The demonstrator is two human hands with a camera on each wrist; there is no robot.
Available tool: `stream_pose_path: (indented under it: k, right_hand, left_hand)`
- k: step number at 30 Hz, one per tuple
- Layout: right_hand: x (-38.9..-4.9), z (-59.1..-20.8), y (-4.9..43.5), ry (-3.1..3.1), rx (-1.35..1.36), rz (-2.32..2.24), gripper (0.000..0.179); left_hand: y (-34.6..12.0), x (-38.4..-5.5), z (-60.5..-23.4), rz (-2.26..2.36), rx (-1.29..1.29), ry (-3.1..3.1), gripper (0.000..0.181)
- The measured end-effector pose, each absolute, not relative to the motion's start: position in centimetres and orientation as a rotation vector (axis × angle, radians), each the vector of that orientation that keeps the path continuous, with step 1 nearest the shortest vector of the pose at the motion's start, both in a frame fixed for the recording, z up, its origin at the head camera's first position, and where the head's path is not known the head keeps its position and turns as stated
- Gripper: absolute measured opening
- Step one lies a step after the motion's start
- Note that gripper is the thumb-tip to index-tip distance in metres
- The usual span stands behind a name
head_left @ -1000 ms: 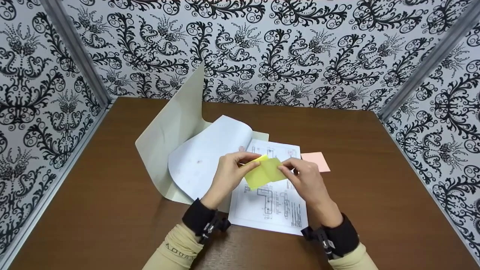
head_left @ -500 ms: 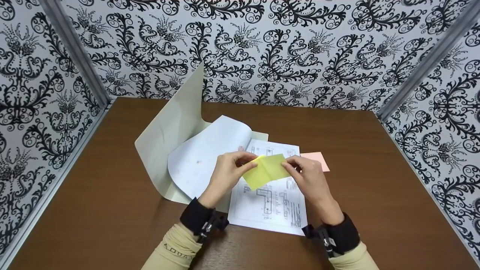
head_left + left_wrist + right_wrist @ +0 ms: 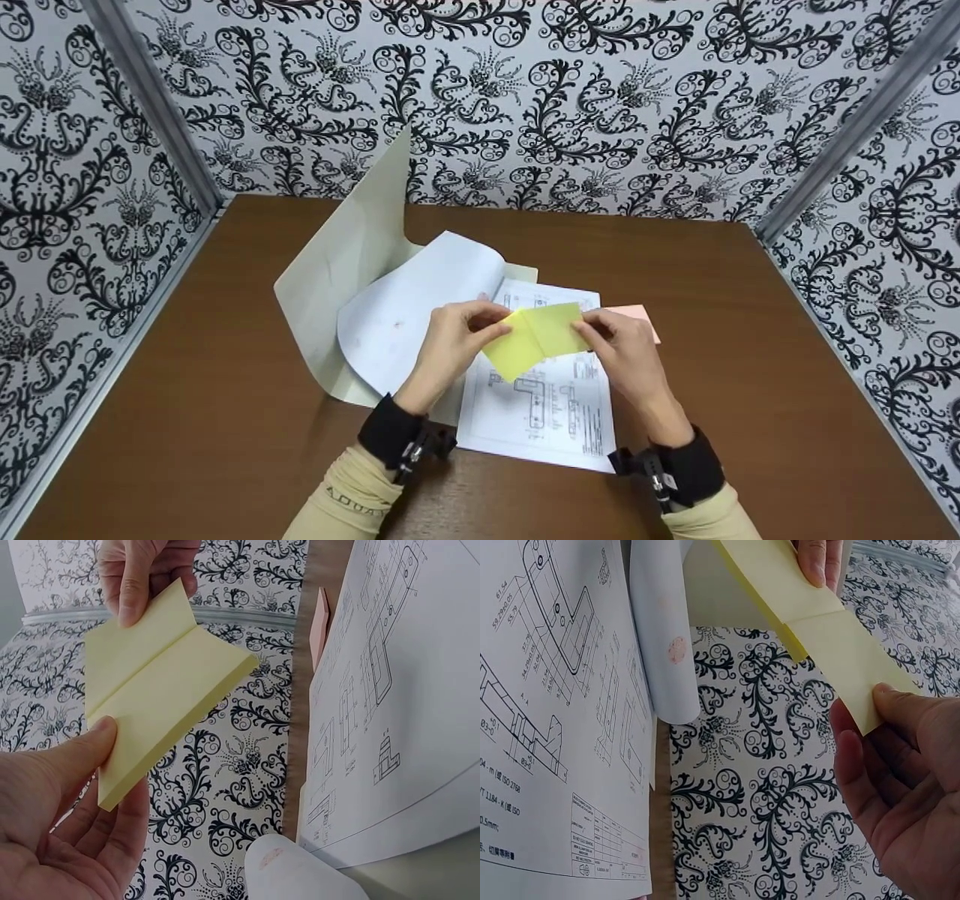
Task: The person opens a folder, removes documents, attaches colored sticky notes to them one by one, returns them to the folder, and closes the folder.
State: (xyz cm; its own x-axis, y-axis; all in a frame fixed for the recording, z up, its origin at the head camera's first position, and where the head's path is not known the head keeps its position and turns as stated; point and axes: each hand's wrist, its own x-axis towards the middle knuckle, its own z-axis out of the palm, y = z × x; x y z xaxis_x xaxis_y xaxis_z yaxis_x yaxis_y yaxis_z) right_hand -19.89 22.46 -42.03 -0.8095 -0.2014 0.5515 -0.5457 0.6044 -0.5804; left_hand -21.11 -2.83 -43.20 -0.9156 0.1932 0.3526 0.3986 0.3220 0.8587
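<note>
My left hand [image 3: 454, 341] grips a yellow sticky note pad [image 3: 176, 701], thumb on its face and fingers behind. The top sticky note [image 3: 851, 645] is lifted from the pad, joined to it along a crease. My right hand [image 3: 630, 352] pinches that note's free end between thumb and fingers. Both hands hover above a printed technical drawing [image 3: 540, 416] in an open folder [image 3: 330, 285]. A turned-over sheet [image 3: 409, 307] curls to the left of the drawing.
Pink sticky notes [image 3: 637, 312] lie right of the drawing, partly hidden by my right hand. The folder's cover stands raised on the left. The brown table [image 3: 750, 375] is enclosed by patterned walls [image 3: 480, 97].
My right hand has moved slightly right and drawn the top note farther off the pad, so it spreads flatter. My left hand has shifted slightly left.
</note>
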Motion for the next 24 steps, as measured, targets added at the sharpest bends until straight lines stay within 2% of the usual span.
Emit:
stream_pose_path:
  k: [14,24]
  right_hand:
    - [-20.3,-41.7,23.8,-2.38,0.433,1.064,0.005]
    - [-20.8,-39.4,29.8,-2.171,0.087,1.095,0.007]
  left_hand:
    - [-3.5,-21.3,-42.8,-1.617,-0.466,-2.411,0.02]
    - [-4.3,-21.6,-42.7,-1.56,-0.354,-2.378,0.017]
